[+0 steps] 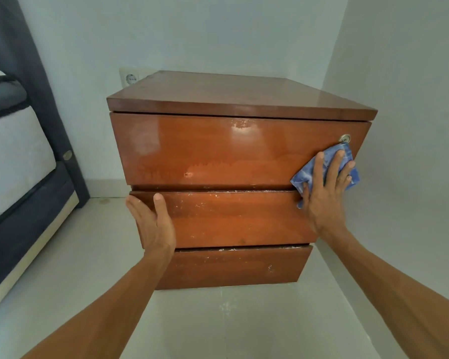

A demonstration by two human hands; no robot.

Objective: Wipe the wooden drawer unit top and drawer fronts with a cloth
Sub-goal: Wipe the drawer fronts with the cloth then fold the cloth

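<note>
1. The wooden drawer unit (pixel 231 99) stands on a pale floor (pixel 218 320) in a corner. One wall runs close along its right side and another stands behind it.
2. A white wall socket (pixel 131 79) sits just behind the unit's back left corner, partly covered by the top.
3. A bed (pixel 11 156) with a pale mattress and dark base lies to the left, apart from the unit. A dark upright panel (pixel 36 73) with a small round metal fitting (pixel 67 154) stands between the bed and the unit.
4. The blue cloth (pixel 300 181) lies flat against the right end of the top drawer front (pixel 205 151), just below the round lock (pixel 345 138).
5. The right hand (pixel 327 195) presses the cloth with its fingers (pixel 319 167) straight and spread. The hand covers most of the cloth, so only its edges show.
6. The left hand (pixel 153 221) clasps the left end of the middle drawer front (pixel 231 216). Its thumb lies on the face and its fingers reach round the side.
7. White flecks line the gaps above the middle drawer front and the bottom drawer front (pixel 231 268), and pale patches mark the top front.
8. The unit's sides and base are hidden, and the bed is cut off by the frame's left edge.
</note>
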